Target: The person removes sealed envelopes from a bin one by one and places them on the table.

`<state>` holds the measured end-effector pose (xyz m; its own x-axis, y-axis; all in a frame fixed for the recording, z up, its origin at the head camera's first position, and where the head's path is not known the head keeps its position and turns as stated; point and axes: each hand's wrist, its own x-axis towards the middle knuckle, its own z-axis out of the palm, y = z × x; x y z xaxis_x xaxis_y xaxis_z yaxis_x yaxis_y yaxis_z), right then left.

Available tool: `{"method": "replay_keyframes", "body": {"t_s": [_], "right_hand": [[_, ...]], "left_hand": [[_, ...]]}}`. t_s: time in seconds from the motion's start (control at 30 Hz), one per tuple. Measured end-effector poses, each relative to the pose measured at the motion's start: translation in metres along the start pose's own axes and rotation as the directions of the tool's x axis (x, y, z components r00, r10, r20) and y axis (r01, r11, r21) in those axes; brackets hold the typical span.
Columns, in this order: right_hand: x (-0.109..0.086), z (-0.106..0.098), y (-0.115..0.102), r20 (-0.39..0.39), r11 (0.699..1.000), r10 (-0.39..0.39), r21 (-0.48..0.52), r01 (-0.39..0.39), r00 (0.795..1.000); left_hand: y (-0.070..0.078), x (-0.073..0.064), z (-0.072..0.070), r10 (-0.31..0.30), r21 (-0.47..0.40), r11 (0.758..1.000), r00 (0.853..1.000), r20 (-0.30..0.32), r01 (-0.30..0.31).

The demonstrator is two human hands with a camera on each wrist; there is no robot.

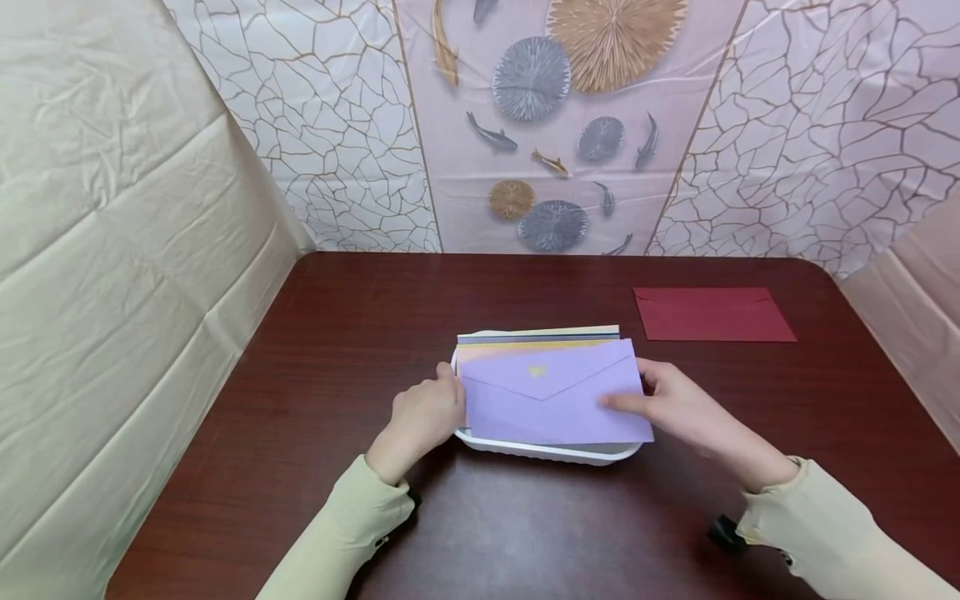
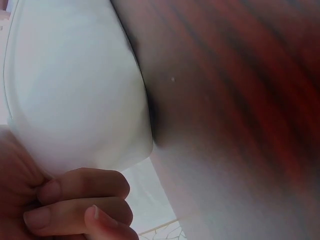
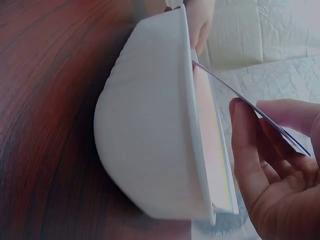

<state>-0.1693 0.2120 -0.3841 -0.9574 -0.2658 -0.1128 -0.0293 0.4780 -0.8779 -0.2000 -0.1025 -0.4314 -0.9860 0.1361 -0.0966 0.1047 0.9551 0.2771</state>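
The head camera looks forward and down from up high, over the table point(image 1: 540, 533) to the patterned cloth point(image 1: 345, 150). Each wrist camera sits close to the white tray point(image 2: 75, 90) (both pictures are turned sideways). The head and right wrist views share the purple envelope point(image 1: 543, 417).

Dark wooden table point(image 1: 555, 529) beneath my grip point(image 1: 675, 408), fish-printed backdrop point(image 1: 558, 129) beyond it, cream cloth point(image 1: 150, 275) well to its left.

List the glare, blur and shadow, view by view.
Head view: pale glare on the table in front of the white container; left wrist view: tabletop blurred into soft reddish streaks; right wrist view: dark shadow on the wood along the container's base.
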Motion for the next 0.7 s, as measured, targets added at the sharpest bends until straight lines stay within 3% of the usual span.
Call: {"method": "replay_keyframes", "body": {"t_s": [0.4,0.57,0.7], "right_hand": [[-0.020,-0.040,0.026,-0.221,0.998,0.052,0.038,-0.045,0.974],[-0.029,-0.060,0.040,-0.310,0.986,0.070,0.163,-0.019,0.948],[-0.037,-0.077,0.047,-0.367,0.949,0.119,0.314,0.002,0.923]], "left_hand": [[0.001,0.000,-0.007,-0.017,-0.016,1.000,0.999,0.031,0.018],[0.000,0.001,-0.006,-0.030,-0.016,0.999,0.999,0.033,0.030],[0.000,0.001,-0.006,-0.037,-0.016,0.999,0.999,0.037,0.037]]}}
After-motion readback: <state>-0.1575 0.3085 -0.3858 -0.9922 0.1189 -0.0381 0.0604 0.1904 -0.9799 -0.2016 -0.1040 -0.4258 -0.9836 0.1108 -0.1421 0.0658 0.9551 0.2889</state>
